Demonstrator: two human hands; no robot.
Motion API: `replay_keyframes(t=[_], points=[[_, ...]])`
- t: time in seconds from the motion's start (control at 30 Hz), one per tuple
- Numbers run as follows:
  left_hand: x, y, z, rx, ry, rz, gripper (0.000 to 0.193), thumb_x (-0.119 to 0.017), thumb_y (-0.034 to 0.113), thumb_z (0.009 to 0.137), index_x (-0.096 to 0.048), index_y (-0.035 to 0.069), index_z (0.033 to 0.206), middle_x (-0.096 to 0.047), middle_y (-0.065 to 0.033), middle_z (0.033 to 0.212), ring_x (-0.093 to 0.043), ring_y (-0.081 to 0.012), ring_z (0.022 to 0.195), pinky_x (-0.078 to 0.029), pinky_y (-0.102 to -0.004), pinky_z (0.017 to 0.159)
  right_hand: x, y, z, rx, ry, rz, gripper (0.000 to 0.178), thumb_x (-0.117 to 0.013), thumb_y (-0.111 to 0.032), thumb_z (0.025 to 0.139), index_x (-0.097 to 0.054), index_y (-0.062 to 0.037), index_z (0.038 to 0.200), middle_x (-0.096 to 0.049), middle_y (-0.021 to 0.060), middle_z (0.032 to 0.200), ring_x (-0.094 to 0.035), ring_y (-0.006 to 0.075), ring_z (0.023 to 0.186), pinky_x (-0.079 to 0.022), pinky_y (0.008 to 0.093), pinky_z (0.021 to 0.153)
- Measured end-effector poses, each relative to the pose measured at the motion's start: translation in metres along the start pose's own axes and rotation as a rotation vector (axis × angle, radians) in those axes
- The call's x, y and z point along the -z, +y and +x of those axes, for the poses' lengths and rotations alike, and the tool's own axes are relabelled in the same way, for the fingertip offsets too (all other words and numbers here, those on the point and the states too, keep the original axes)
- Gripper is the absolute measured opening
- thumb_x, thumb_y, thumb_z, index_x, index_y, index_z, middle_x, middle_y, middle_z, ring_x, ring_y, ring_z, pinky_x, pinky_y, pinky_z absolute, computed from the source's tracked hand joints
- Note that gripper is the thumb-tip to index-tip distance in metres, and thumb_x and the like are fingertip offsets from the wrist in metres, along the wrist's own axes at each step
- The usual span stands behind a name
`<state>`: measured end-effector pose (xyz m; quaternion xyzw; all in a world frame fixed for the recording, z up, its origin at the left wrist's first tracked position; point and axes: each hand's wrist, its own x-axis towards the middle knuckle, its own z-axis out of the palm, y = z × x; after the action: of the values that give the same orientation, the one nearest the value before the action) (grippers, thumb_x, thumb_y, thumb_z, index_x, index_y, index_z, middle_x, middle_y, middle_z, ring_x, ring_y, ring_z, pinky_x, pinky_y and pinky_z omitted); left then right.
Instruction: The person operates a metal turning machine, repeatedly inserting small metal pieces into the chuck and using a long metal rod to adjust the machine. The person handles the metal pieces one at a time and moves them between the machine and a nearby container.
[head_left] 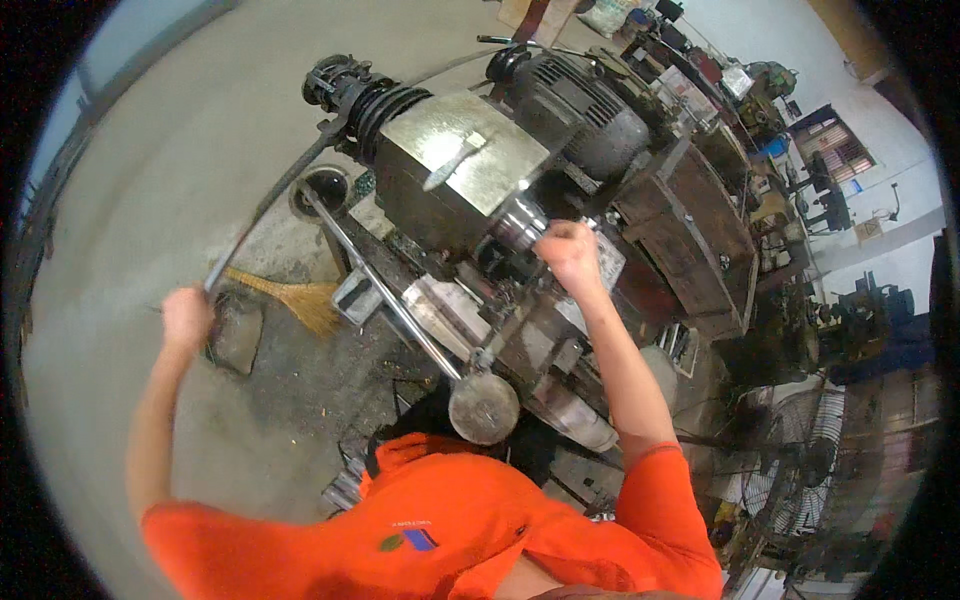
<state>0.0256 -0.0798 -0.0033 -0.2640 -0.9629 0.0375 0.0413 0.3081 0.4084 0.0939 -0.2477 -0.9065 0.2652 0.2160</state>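
On the left, my left hand [187, 318] is closed round the end of a long dark lever [270, 205]. The lever runs up to the black ringed end [375, 105] of a lathe-like machine. My right hand [570, 252] is closed in a fist right beside the shiny metal spindle [522, 222]; what lies inside the fingers is hidden. Behind the spindle is the machine's grey headstock [420, 200], with a flat metal cover on top. A brush [455, 163] lies on that cover.
An electric motor [580, 115] sits behind the headstock. Nearer me are a steel bar [385, 285] and a round metal knob [483, 408]. A straw broom [300, 300] lies on the floor at left. To the right stand a rusty metal cabinet [690, 235] and a fan [800, 450].
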Motion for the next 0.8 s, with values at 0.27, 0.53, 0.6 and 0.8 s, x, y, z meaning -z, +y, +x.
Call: replay_keyframes(t=[0.27,0.53,0.6,0.8], points=[[-0.016,-0.084,0.098,-0.228,0.268,0.220,0.010,-0.054,0.004,0.072,-0.051,0.006,0.082,-0.058,-0.0134,0.065,-0.059,-0.0323,0.061,-0.046,-0.0436,0.058,0.002,-0.002,0.002,-0.067,-0.054,-0.049,0.021,-0.056,-0.018,0.056,-0.055,0.0028,0.058,-0.051,0.0176,0.058,-0.052,0.0331,0.053,-0.040,0.0370,0.051],[0.022,0.043,0.108,-0.196,0.735,-0.432,0.024,-0.056,0.008,0.075,-0.061,0.003,0.097,-0.062,-0.0166,0.088,-0.060,-0.0321,0.080,-0.048,-0.0392,0.072,0.031,0.012,-0.039,0.195,0.206,-0.086,0.016,-0.061,-0.015,0.056,-0.065,-0.0072,0.069,-0.056,0.0248,0.111,-0.055,0.0379,0.102,-0.047,0.0381,0.079],[-0.027,0.080,0.087,-0.155,0.765,-0.734,0.024,-0.055,0.008,0.078,-0.060,0.000,0.101,-0.063,-0.0153,0.090,-0.061,-0.0278,0.084,-0.047,-0.0351,0.075,0.052,0.005,-0.073,-0.024,0.238,0.114,0.015,-0.060,-0.013,0.056,-0.064,-0.0063,0.069,-0.056,0.0206,0.114,-0.056,0.0352,0.103,-0.046,0.0363,0.082],[-0.191,0.200,0.034,-0.342,-0.216,-0.322,0.036,-0.069,0.028,0.068,-0.058,0.002,0.090,-0.061,-0.0232,0.093,-0.058,-0.0369,0.094,-0.047,-0.0456,0.080,0.121,0.066,-0.199,-0.281,0.381,-0.101,0.014,-0.060,-0.009,0.057,-0.065,-0.0057,0.070,-0.058,0.0166,0.114,-0.058,0.0318,0.101,-0.046,0.0330,0.083]])
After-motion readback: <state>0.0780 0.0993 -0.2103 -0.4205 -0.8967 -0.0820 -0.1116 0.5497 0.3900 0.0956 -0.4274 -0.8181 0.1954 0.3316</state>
